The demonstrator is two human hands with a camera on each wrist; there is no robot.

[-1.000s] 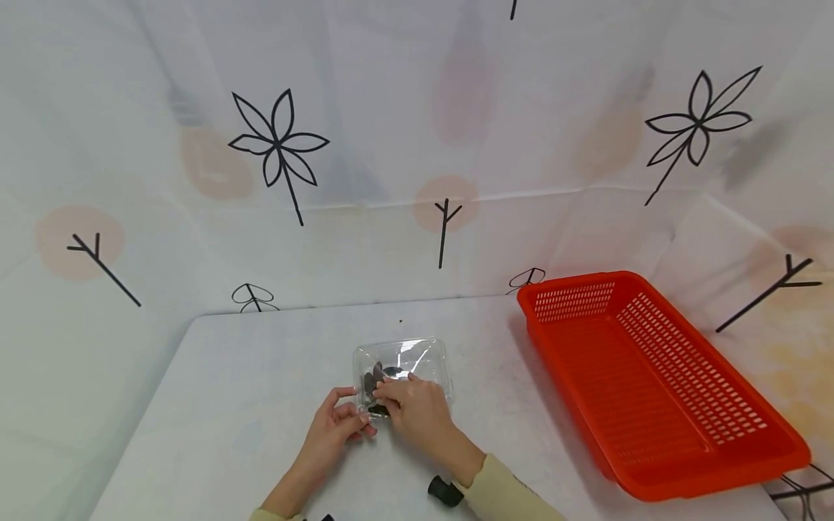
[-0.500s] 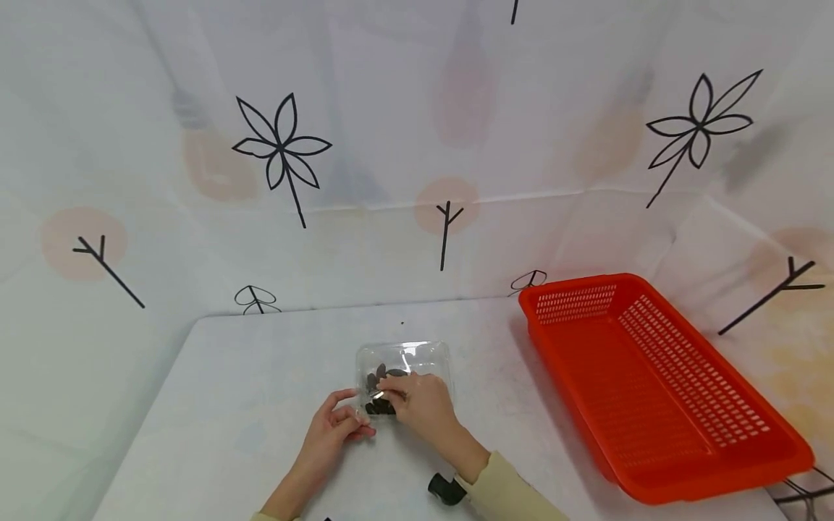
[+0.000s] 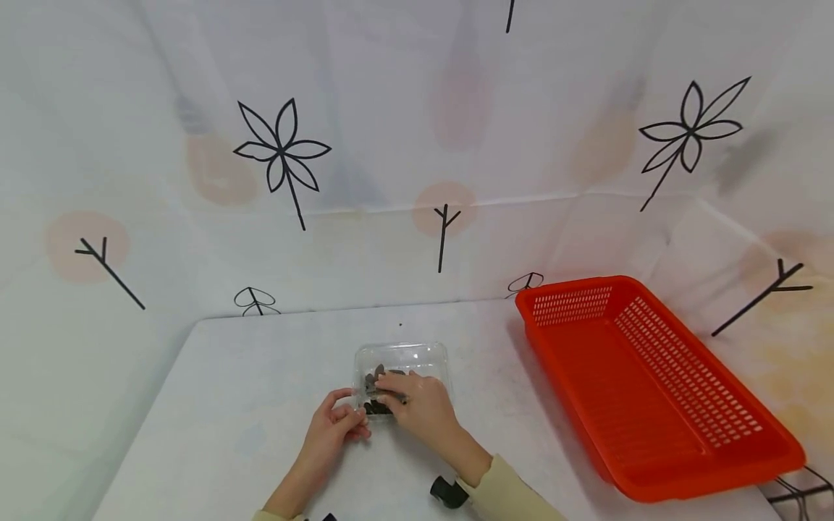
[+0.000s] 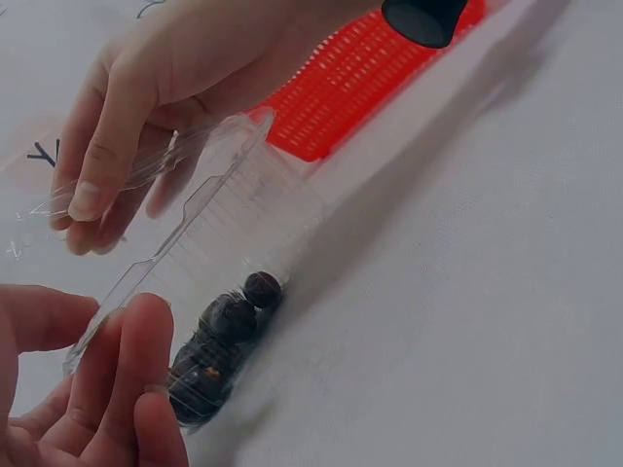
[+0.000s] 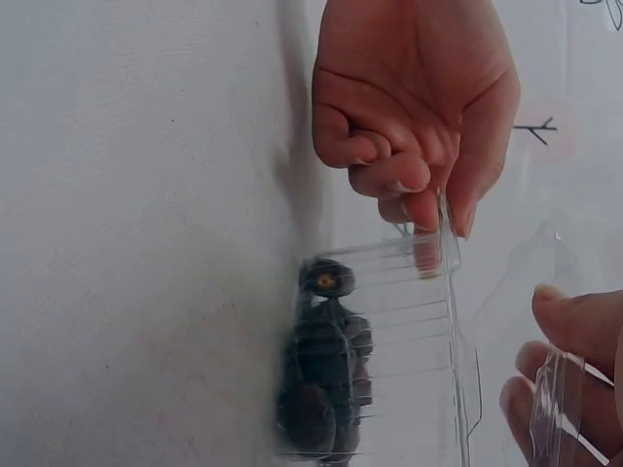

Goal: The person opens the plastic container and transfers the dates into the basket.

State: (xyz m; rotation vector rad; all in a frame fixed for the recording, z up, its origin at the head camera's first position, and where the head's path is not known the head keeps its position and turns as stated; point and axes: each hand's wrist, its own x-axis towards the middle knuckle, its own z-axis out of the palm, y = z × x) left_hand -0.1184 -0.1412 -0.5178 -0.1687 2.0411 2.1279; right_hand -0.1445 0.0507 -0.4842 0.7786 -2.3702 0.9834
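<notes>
In the head view, a clear plastic clamshell box [image 3: 446, 359] stands on the table with several dark, rounded, fruit-like pieces [image 3: 376, 408] in it. My left hand [image 3: 329, 430] is at the near left corner, and the right wrist view shows its thumb and fingers pinching the rim there. Over the box, my right hand [image 3: 423, 405] pinches the edge of the clear lid [image 5: 555, 404] between thumb and fingers, apart from the box rim. Through the ribbed wall [image 4: 248, 199] the dark pieces [image 4: 229, 316] lie piled at the bottom, one with a small orange mark.
A red perforated plastic basket [image 3: 651, 391] sits at the table's right side. Behind the white table [image 3: 260, 376] hangs a pale cloth [image 3: 365, 159] with black leaf drawings. A black wrist device [image 3: 448, 493] is at the right sleeve.
My right hand's fingers have straightened a little and lie flatter over the box. The left hand stays at its corner; the head view has shifted slightly.
</notes>
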